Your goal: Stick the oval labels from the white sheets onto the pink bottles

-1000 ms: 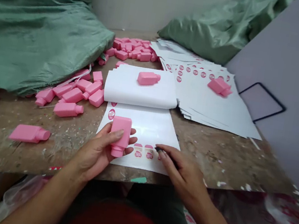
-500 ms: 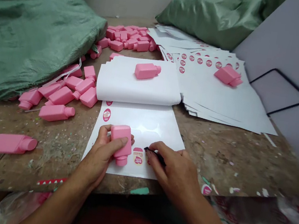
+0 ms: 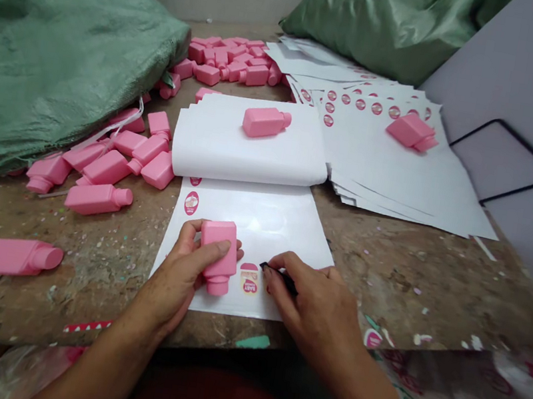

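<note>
My left hand (image 3: 185, 264) grips a pink plastic bottle (image 3: 219, 246), its neck pointing toward me. Thumb on the front face, fingers behind, it stays just over a white sticker sheet (image 3: 244, 209). In my right hand (image 3: 309, 294) is a slim black pointed tool (image 3: 287, 280), most of it hidden by the fingers. Its tip is close to the upper right of a printed label (image 3: 249, 281) reading "BABY"; whether it touches the sheet I cannot tell. A small round sticker (image 3: 191, 203) shows at the sheet's left edge.
Folded-back sheets carry a pink bottle (image 3: 266, 122). Another bottle (image 3: 413, 132) lies on the sheet stack (image 3: 402, 174) at right. Loose bottles (image 3: 107, 167) spread beside a green sack (image 3: 67, 53); a second sack (image 3: 384, 29) is behind. A black wire frame (image 3: 522, 146) stands by the right wall.
The view has shifted slightly. Both hands keep nearly the same place over the sheet, the left still holding the bottle and the right the black tool.
</note>
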A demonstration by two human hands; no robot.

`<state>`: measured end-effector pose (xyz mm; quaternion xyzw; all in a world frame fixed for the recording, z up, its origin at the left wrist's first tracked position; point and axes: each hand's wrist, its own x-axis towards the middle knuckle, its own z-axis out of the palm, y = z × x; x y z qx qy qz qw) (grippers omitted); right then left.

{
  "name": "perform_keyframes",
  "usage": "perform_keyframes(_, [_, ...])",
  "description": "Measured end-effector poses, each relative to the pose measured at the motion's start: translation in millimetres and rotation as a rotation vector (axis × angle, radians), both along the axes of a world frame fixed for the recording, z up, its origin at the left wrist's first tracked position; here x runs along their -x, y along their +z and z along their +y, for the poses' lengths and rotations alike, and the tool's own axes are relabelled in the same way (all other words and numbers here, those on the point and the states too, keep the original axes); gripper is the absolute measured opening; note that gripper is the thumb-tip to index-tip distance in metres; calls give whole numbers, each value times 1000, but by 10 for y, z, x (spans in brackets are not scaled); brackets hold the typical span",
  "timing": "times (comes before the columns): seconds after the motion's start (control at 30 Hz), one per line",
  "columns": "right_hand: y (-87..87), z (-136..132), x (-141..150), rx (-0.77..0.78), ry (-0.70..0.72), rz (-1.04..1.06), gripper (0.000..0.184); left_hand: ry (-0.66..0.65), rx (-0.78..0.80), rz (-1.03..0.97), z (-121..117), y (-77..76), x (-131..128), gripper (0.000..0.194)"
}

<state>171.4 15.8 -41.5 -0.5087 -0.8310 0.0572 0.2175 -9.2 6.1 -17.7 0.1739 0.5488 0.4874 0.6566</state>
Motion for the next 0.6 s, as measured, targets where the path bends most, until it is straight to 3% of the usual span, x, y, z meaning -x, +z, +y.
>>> perform_keyframes(0.2, [8, -6, 43, -10, -34, -50, 21, -1, -3, -7, -9, -14, 2, 35])
perform_keyframes(0.47, [-21, 31, -67, 335, -106, 93, 17, 16, -6, -27, 5, -17, 15, 33])
perform_keyframes(0.6, [-43, -28, -61, 207, -64, 38, 26, 48, -13, -55, 1, -26, 19, 31])
